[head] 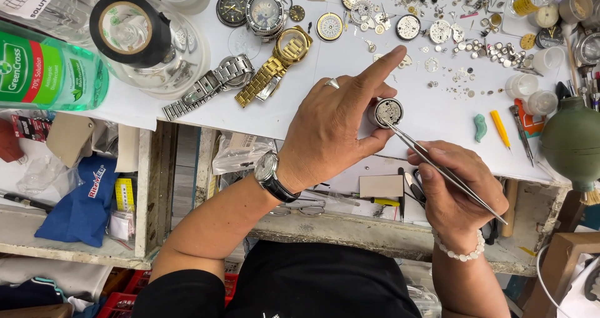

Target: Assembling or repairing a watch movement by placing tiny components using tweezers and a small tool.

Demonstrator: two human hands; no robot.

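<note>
the left hand (334, 127) pinches a small round metal watch movement (385, 111) near the white worktop's (437, 115) front edge, forefinger lifted. the right hand (459, 190), clamped on slim steel tweezers (437, 166), lies just right and nearer; their long axis slants up-left, tips seemingly touching the movement.

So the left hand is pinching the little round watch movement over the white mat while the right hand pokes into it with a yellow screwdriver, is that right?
Not quite. In the head view the right hand holds metal tweezers, not a yellow screwdriver; their tips reach into the round watch movement. The rest stands: the left hand pinches the movement over the white mat.
</note>
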